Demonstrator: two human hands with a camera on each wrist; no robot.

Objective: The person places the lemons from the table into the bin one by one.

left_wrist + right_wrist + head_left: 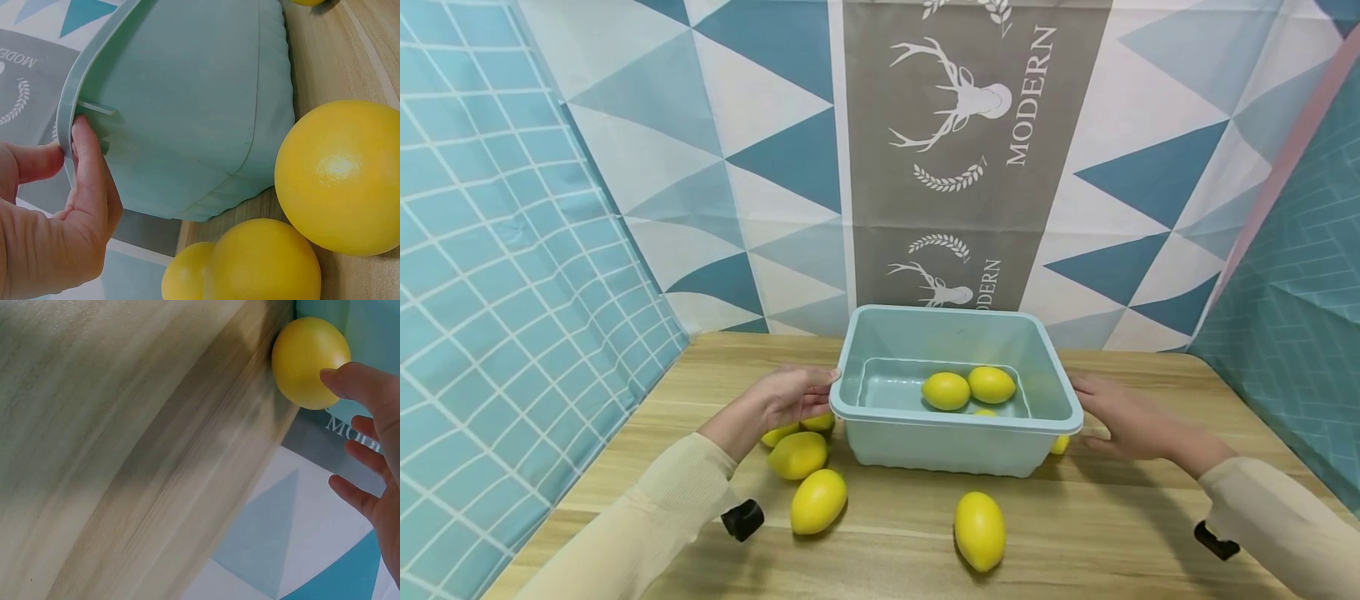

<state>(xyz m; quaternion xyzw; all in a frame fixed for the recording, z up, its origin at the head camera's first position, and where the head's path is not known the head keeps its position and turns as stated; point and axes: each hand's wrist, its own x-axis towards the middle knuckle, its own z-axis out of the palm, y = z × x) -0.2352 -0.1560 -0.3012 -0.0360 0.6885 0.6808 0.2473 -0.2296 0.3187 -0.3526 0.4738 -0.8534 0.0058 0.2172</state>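
Observation:
A light blue plastic basin [936,448] stands on the wooden table, with yellow lemons [946,391] inside it. My left hand [790,394] pinches the basin's left rim [70,125], thumb outside and fingers tucked under the lip. At the basin's right side is my right hand [1131,418], blurred in the head view. Its fingers are spread in the right wrist view, and the thumb overlaps a lemon [306,359] beside the basin; whether they touch I cannot tell. The basin largely hides that lemon in the head view.
Several lemons [799,455] lie left of the basin, close under my left hand. One more lemon [980,532] lies in front of it on the table [902,550]. A patterned cloth [782,167] hangs behind, and tiled-print sheets [490,233] flank both sides.

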